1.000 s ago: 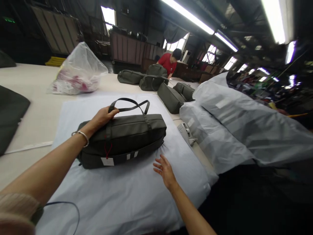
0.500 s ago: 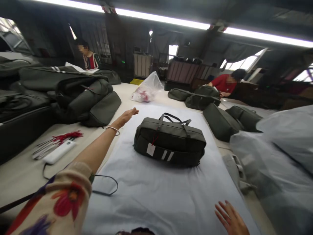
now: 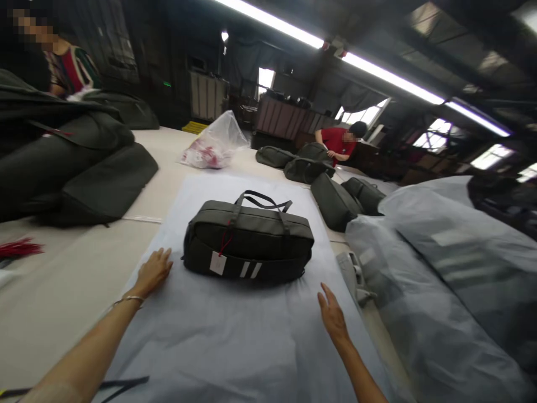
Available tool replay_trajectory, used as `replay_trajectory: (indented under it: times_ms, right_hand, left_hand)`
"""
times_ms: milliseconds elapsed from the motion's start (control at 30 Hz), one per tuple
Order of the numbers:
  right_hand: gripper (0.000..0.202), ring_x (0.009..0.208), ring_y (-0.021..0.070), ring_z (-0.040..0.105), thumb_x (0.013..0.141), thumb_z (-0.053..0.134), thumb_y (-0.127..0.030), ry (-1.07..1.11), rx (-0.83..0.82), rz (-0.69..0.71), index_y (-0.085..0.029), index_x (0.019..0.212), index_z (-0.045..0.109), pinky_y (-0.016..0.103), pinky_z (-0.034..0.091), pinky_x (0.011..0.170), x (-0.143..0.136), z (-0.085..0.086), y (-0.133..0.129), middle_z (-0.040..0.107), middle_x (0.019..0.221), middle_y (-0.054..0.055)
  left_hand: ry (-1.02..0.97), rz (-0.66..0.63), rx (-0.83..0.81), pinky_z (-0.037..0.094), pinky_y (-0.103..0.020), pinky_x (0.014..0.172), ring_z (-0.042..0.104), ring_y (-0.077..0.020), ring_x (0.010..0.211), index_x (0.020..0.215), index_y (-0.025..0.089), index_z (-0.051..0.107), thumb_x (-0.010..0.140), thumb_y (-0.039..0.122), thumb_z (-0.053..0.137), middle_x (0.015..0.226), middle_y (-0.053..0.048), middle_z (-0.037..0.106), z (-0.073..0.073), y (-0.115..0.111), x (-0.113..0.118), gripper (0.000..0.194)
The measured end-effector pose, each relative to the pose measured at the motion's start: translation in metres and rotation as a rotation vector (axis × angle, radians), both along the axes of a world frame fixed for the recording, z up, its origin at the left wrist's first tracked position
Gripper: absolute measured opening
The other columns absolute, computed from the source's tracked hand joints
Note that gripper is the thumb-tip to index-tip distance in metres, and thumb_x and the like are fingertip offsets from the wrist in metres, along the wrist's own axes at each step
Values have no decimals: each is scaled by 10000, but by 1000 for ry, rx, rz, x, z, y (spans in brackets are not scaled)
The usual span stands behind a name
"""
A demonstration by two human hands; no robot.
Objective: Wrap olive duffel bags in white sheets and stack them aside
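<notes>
A dark green duffel bag (image 3: 251, 240) stands upright on a pale blue cloth (image 3: 235, 336), its two handles raised in loops. From it a white hang tag (image 3: 217, 263) dangles on a red cord, left of two light stripes. My left hand (image 3: 154, 272), a bangle at its wrist, is at the cloth's left side, a short way from the bag's left end, fingers loosely extended and holding nothing. To the right of the bag, my right hand (image 3: 333, 313) has its fingers apart, nothing in it and a gap between it and the bag.
Dark bags (image 3: 96, 179) are piled on the left, near red tassel cords (image 3: 19, 248). A clear plastic bag (image 3: 213, 143) sits at the back. Plastic-wrapped bags (image 3: 444, 268) and a grey tape dispenser-like device (image 3: 354, 274) lie right. Two people work beyond, one in a red shirt (image 3: 338, 143).
My view has turned right. My left hand has drawn back toward me to the cloth's left side. My right hand has come forward, nearer the duffel bag, which stands as before.
</notes>
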State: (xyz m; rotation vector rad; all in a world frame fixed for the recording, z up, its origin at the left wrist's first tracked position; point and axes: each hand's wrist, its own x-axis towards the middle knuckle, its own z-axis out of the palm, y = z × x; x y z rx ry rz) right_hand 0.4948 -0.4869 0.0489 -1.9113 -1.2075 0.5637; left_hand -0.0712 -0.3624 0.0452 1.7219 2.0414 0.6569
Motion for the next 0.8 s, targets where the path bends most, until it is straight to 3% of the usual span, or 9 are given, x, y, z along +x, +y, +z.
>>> replay_trajectory:
  times_ms: [100,233,333,467,633,700,800]
  right_hand:
    - [669,1438,311,298,810,478,-683,-218,46,138,-200,1255,606,569,101,1194,-2,-19,14,498,1448,117]
    - [511,1460,280,254,873,483,-551,-335,33,237,-252,1274,586,599,30,1176,0,-32,43,461,1483,67]
    - [535,1459,274,257,874,451,-522,-399,-5,299,-231,1311,557,584,23,1179,6,-42,61,451,1487,74]
    - [630,1457,277,261,875,387,-535,-470,-40,355,-183,1391,471,573,51,1186,21,-67,62,437,1493,109]
    - [802,1431,323,312,805,403,-638,-379,20,245,-138,1432,409,570,100,1197,57,-99,80,431,1490,157]
    - [815,1418,353,330,743,449,-666,-259,-44,187,-157,1378,485,559,139,1200,63,-97,95,467,1464,150]
    - [756,1367,386,403,639,550,-665,-46,-170,99,-205,1235,612,532,272,1167,55,-80,112,580,1359,123]
  left_hand:
    - [103,-15,25,200,-770,1053,266,-456,1417,1303,136,541,825,458,359,1471,-251,418,-30,-8,11,605]
    - [346,-103,170,163,-706,1125,232,-373,1454,1389,274,468,889,471,306,1519,-140,396,-48,-3,10,561]
    - [419,-157,200,156,-718,1118,224,-379,1455,1390,261,482,913,406,309,1520,-145,396,-52,5,7,528]
    - [434,-239,-28,193,-782,1049,231,-417,1441,1380,256,511,911,263,339,1536,-145,368,-54,6,9,500]
    - [469,-224,-105,230,-761,1057,208,-380,1457,1425,352,433,947,308,401,1573,-97,304,-55,4,9,482]
    - [474,-227,-112,244,-776,1038,208,-397,1453,1430,372,418,954,325,410,1582,-94,283,-52,2,9,478]
    - [486,-253,-85,207,-811,1020,170,-423,1457,1420,368,437,950,305,422,1589,-106,255,-48,-1,8,475]
